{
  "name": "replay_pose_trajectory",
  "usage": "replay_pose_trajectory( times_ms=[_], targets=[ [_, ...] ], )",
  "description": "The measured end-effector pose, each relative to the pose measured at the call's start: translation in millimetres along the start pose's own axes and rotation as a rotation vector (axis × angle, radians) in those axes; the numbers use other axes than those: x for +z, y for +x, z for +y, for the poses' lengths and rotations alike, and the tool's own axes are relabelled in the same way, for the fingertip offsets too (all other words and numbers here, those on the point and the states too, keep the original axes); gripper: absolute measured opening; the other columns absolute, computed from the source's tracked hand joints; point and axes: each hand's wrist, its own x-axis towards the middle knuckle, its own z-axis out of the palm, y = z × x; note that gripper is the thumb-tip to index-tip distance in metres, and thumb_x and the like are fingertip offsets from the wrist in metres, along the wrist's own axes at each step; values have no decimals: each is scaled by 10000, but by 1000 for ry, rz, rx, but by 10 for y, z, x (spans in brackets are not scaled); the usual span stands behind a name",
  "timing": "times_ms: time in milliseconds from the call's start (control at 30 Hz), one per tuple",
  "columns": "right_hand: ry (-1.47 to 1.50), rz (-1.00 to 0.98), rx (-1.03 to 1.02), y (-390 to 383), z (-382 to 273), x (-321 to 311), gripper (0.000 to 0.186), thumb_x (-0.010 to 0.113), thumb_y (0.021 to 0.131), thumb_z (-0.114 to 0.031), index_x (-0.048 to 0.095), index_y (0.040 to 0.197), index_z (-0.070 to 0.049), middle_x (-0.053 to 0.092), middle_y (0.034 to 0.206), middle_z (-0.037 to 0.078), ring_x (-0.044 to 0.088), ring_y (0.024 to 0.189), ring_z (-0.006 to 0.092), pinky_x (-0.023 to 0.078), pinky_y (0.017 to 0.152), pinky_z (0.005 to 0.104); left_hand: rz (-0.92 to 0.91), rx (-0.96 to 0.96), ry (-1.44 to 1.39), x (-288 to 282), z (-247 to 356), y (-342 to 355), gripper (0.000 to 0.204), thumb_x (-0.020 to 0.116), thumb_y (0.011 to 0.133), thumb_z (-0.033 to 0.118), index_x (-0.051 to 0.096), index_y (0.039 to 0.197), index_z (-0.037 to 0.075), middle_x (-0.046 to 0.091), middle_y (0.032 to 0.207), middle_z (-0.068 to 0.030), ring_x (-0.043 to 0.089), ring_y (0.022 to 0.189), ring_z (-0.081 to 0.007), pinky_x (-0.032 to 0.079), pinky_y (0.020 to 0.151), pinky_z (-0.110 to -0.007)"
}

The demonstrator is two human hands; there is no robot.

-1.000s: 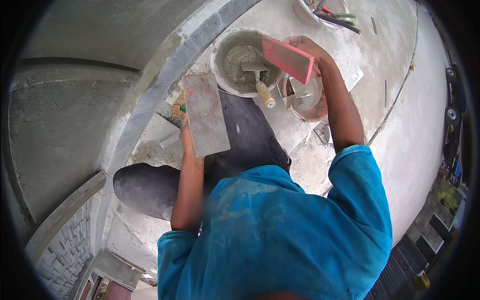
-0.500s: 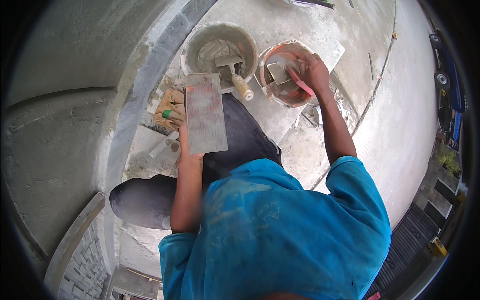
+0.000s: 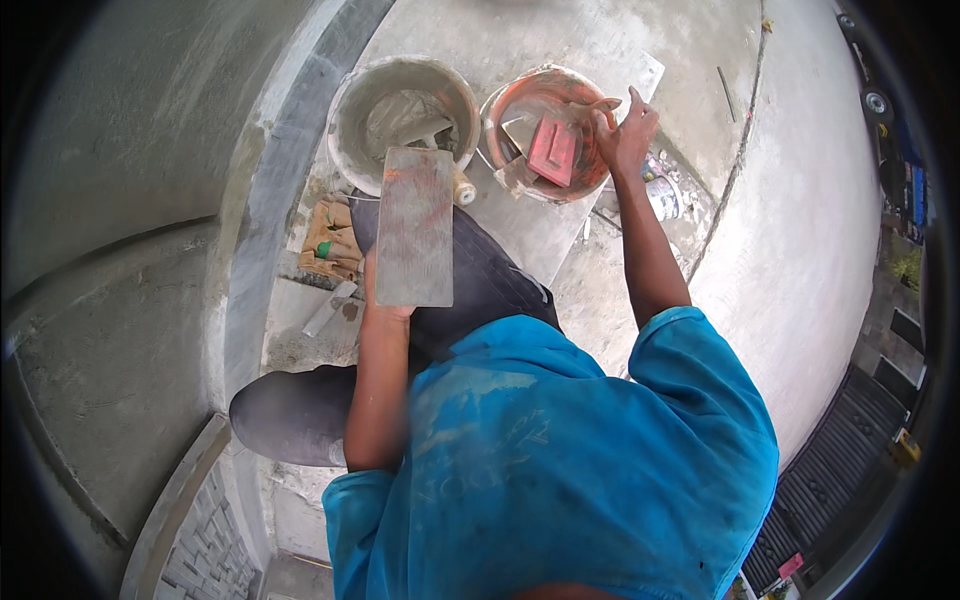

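Note:
My left hand (image 3: 371,287) is closed on a rectangular plastering float (image 3: 416,228), its flat grey, scuffed face turned up. The float's underside and most of my fingers are hidden. At the right rim of an orange-stained bucket (image 3: 494,112), my right hand (image 3: 626,135) has its fingers spread, holding nothing. A red float (image 3: 552,150) lies tilted inside that bucket beside a greyish flat piece (image 3: 520,132). Left of it stands a grey bucket (image 3: 345,125) with wet mortar in it. A trowel (image 3: 464,190) rests in that bucket, partly covered by my plastering float.
A torn brown paper bag (image 3: 327,245) with a green spot lies left of my leg. A small white tub (image 3: 663,197) sits right of the orange-stained bucket. A plastered wall (image 3: 120,290) runs along the left. A thin stick (image 3: 726,94) lies on the concrete floor.
My right hand has let go of the red float, which now lies in the orange-stained bucket, and its fingers have spread at the rim. My left hand still holds the plastering float.

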Motion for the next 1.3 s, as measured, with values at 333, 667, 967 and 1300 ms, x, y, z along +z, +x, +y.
replay_pose_trajectory(
  times_ms=[333, 667, 967, 1300],
  targets=[
    [304, -81, -31, -213, 112, 194, 213, 800, 919, -149, 734, 1094, -46, 738, 1002, 129, 718, 913, 251, 567, 831, 367, -6, -73, 312, 742, -503, 998, 411, 514, 1076, 235, 541, 1454, 77, 652, 1331, -97, 671, 1166, -234, 585, 930, -403],
    [491, -1, -37, -169, -651, -1012, 82, 761, 947, -69, 702, 976, -20, 745, 998, 131, 737, 933, 255, 580, 809, 345, 21, -228, 542, 1161, -971, 1532, 409, 489, 1109, 252, 507, 1490, 107, 659, 1324, -67, 688, 1138, -185, 615, 889, -369],
    [351, -111, -74, -218, -594, -836, 76, 714, 982, -75, 705, 1006, -3, 734, 1020, 118, 715, 961, 283, 574, 823, 386, -35, -248, 547, 1122, -776, 1406, 379, 553, 1091, 263, 583, 1457, 171, 639, 1330, -29, 643, 1201, -156, 573, 955, -350],
    [-166, -631, -172, 175, -195, -638, 534, 727, 898, -118, 607, 1416, -65, 660, 1318, 196, 624, 1226, 372, 489, 1055, 489, -100, 649, 1019, 1424, 212, 157, 417, 576, 1091, 235, 572, 1468, 57, 689, 1326, -106, 626, 1227, -146, 489, 1046, -304]
  ],
)
